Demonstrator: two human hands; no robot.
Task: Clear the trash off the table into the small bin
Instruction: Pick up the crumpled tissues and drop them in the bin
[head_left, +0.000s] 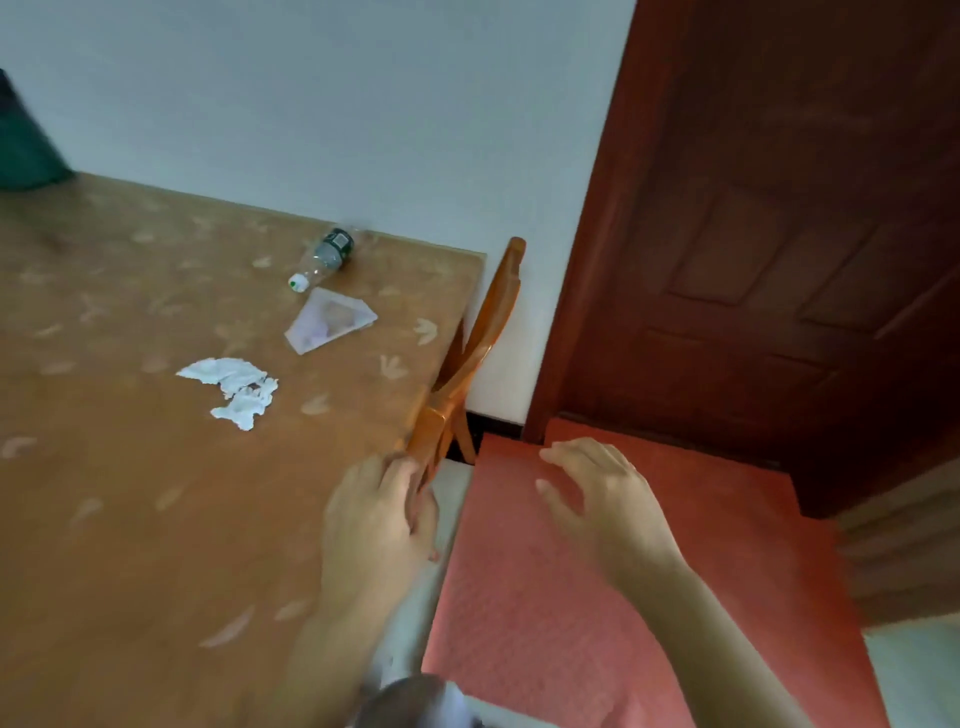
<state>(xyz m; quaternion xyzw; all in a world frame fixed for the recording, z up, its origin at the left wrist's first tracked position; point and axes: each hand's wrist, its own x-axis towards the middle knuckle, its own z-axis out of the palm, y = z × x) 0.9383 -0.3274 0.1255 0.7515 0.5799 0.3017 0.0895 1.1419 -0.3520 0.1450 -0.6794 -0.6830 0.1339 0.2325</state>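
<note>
**Trash untouched, chair in the way**

I see three pieces of trash lying on the table (130, 493), all toward its far right corner. The crumpled white tissue (234, 389) lies nearest me. Just beyond it is a clear plastic wrapper (330, 319), lying flat. Farthest back, near the wall, an empty plastic bottle (324, 257) lies on its side with its white cap pointing toward the wrapper. None of them touch each other, and neither hand is on any of them.

My left hand (379, 525) is closed around the top rail of a wooden chair (467, 364) tucked against the table's right edge. I judge this grip is meant to shift the chair so I can step closer to the trash. My right hand (602, 499) hangs open and empty over the red mat (597, 623), fingers spread, gripping nothing.

A dark green shape (26, 140) sits at the table's far left edge. It may be the small bin, but it is cut off and blurred, so I cannot be sure. A dark red door (779, 234) stands to the right. The chair is the main obstacle between me and the trash.
</note>
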